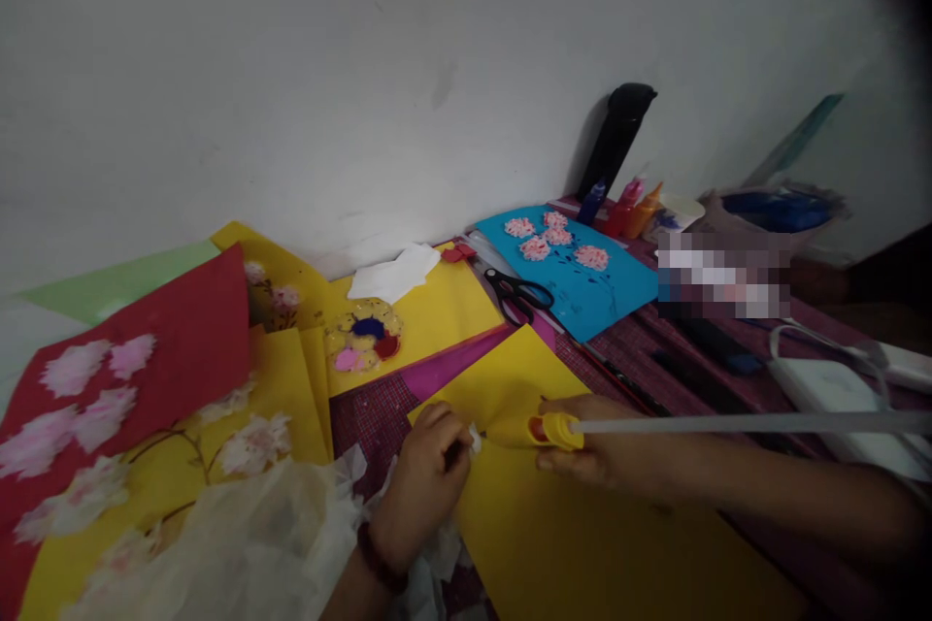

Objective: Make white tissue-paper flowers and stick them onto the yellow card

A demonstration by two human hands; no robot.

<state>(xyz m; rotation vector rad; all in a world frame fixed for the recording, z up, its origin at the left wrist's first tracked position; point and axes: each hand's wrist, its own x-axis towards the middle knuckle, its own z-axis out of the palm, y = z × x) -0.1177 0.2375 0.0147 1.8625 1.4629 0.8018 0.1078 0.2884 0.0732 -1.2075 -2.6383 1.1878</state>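
Note:
My right hand (pixel 582 456) is wrapped round a yellow hot glue gun (pixel 557 430), whose long whitish glue stick (pixel 728 423) sticks out of the back toward the right. The gun points left, its tip close to a small scrap of white tissue paper (pixel 476 439). That scrap is pinched in the closed fingers of my left hand (pixel 433 466); a dark red bracelet (pixel 382 558) circles the wrist. Both hands are over a sheet of yellow paper (pixel 575 543), which carries no flowers that I can make out.
Left lie red paper (pixel 182 330) and yellow paper with tissue flowers, beside crumpled tissue (pixel 269 534). Black-handled scissors (pixel 516 293), a paint palette (pixel 364 335) and blue flowered paper (pixel 582 262) lie beyond. Paint bottles (pixel 626 209) and a white power block with cables (pixel 837 398) stand right.

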